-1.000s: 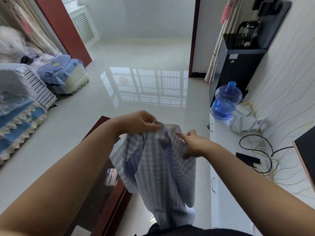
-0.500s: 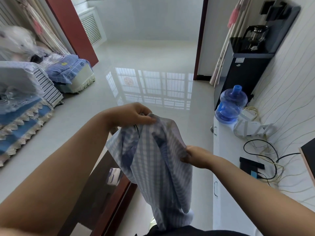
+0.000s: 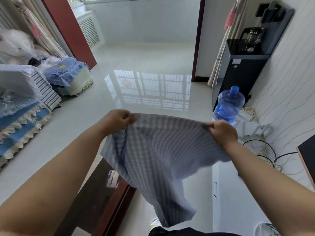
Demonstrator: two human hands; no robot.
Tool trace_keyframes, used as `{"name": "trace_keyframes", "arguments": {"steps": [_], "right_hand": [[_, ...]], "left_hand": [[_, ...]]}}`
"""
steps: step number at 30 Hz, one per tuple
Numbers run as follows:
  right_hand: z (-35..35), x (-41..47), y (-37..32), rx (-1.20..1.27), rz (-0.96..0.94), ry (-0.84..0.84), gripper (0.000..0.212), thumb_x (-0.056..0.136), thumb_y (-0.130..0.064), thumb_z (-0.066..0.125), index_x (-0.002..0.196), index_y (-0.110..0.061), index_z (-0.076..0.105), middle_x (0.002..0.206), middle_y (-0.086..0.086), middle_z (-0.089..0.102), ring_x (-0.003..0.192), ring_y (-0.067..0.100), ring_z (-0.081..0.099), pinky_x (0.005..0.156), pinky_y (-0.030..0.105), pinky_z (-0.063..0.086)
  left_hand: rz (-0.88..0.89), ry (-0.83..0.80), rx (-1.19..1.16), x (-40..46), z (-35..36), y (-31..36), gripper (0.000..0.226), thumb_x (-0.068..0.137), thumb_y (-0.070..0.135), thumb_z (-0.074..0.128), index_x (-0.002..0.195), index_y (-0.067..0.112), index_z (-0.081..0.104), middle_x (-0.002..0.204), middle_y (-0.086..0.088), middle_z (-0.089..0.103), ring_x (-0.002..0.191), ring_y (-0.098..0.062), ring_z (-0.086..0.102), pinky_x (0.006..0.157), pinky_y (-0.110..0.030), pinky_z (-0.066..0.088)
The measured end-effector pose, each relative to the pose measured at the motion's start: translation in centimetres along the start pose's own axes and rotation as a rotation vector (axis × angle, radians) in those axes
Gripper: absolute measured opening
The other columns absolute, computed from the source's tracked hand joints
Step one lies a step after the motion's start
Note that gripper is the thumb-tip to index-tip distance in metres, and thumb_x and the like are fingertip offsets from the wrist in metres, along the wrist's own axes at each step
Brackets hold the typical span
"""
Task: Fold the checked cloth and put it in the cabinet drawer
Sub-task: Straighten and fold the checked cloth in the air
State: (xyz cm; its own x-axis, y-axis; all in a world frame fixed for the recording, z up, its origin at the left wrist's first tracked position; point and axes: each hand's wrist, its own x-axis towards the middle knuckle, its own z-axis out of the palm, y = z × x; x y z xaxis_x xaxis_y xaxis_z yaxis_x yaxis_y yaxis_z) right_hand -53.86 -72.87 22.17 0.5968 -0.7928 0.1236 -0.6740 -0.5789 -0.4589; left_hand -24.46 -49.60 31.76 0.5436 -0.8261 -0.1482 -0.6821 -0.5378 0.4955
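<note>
With the fingers of my left hand (image 3: 117,119) and my right hand (image 3: 221,132) each pinched shut on an upper corner, the one checked cloth (image 3: 158,155) is stretched between them in the air, its top edge running left to right and the rest hanging down toward me. The white cabinet (image 3: 238,193) lies just below my right arm, nearer that hand; I count one handle (image 3: 215,189) on its front.

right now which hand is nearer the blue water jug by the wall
Right. The right hand grips the checked cloth's top edge just below the blue water jug; the left hand holds the opposite corner, farther to the jug's left.
</note>
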Motion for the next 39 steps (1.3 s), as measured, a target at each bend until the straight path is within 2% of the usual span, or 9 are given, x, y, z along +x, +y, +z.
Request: {"name": "trace_keyframes", "arguments": {"steps": [5,9,15,19,22,24,28,36,39], "right_hand": [[-2.6,2.7,-0.7,-0.292,-0.523,0.183,0.04,0.077,-0.045,0.062,0.058,-0.01,0.068,0.056,0.003,0.065,0.066,0.029,0.062,0.069,0.037,0.045],[-3.3,4.3,-1.6,-0.345,-0.625,0.156,0.023,0.074,-0.025,0.077,0.065,-0.006,0.068,0.062,0.01,0.066,0.075,0.034,0.061,0.08,0.042,0.046],[-5.8,4.2,-4.9,-0.245,-0.98,0.562,0.023,0.092,-0.022,0.058,0.076,-0.007,0.063,0.063,0.008,0.058,0.064,0.026,0.056,0.094,0.037,0.044],[-3.7,-1.2,-8.7,-0.054,-1.208,0.342,0.012,0.098,-0.023,0.044,0.106,-0.016,0.051,0.063,0.006,0.061,0.058,0.023,0.06,0.074,0.039,0.058],[-3.0,-3.4,-10.1,-0.034,-0.988,0.069,0.048,0.095,-0.042,0.044,0.134,-0.015,0.034,0.066,0.007,0.065,0.055,0.025,0.062,0.053,0.028,0.05],[-3.8,-2.5,-10.2,-0.082,-0.61,-0.185,0.061,0.09,-0.045,0.055,0.139,-0.017,0.032,0.077,0.009,0.068,0.07,0.028,0.065,0.065,0.031,0.05],[-5.1,0.6,-8.3,-0.092,-0.192,-0.533,0.041,0.082,-0.046,0.067,0.096,-0.008,0.064,0.089,0.006,0.062,0.089,0.025,0.059,0.073,0.031,0.04],[-6.2,2.3,-4.7,-0.181,-0.097,-0.318,0.026,0.092,-0.039,0.055,0.1,-0.014,0.057,0.103,0.009,0.063,0.094,0.026,0.058,0.076,0.033,0.039],[-7.0,1.9,-5.8,-0.007,-0.012,-0.551,0.031,0.086,-0.04,0.066,0.098,-0.012,0.064,0.098,0.007,0.069,0.088,0.022,0.063,0.077,0.032,0.049]], "left_hand": [[-0.098,0.217,-0.039,-0.2,2.9,-3.7,0.043,0.095,0.045,0.049,0.067,0.013,0.051,0.065,-0.004,0.055,0.065,-0.021,0.051,0.057,-0.034,0.034],[-0.133,0.277,-0.047,0.3,4.3,-4.3,0.037,0.097,0.044,0.045,0.068,0.023,0.047,0.064,0.005,0.051,0.066,-0.018,0.049,0.06,-0.032,0.031],[-0.266,0.557,-0.236,2.1,4.5,-3.5,0.047,0.099,0.043,0.041,0.078,0.004,0.056,0.073,-0.009,0.056,0.074,-0.028,0.051,0.065,-0.033,0.033],[-0.474,0.679,-0.555,4.2,4.0,-2.8,0.046,0.096,0.045,0.04,0.08,0.005,0.057,0.079,-0.014,0.058,0.089,-0.041,0.062,0.066,-0.036,0.042],[-0.537,0.746,-0.786,5.8,3.2,-1.6,0.044,0.095,0.044,0.042,0.09,0.004,0.061,0.09,-0.016,0.064,0.089,-0.035,0.062,0.072,-0.038,0.049],[-0.521,0.787,-0.874,6.7,2.4,-0.9,0.037,0.094,0.042,0.044,0.079,0.011,0.057,0.078,-0.005,0.058,0.077,-0.024,0.054,0.067,-0.032,0.043],[-0.491,0.792,-0.883,7.1,2.0,-0.4,0.029,0.096,0.036,0.044,0.082,0.012,0.055,0.076,0.002,0.054,0.072,-0.017,0.049,0.065,-0.028,0.04],[-0.41,0.7,-0.606,6.1,2.3,-2.2,0.044,0.089,0.045,0.047,0.057,0.015,0.042,0.063,-0.003,0.049,0.065,-0.026,0.051,0.063,-0.043,0.051],[-0.494,0.672,-0.596,5.6,2.4,-3.2,0.046,0.087,0.046,0.045,0.054,0.014,0.041,0.06,-0.006,0.048,0.062,-0.027,0.05,0.06,-0.043,0.05]]}}
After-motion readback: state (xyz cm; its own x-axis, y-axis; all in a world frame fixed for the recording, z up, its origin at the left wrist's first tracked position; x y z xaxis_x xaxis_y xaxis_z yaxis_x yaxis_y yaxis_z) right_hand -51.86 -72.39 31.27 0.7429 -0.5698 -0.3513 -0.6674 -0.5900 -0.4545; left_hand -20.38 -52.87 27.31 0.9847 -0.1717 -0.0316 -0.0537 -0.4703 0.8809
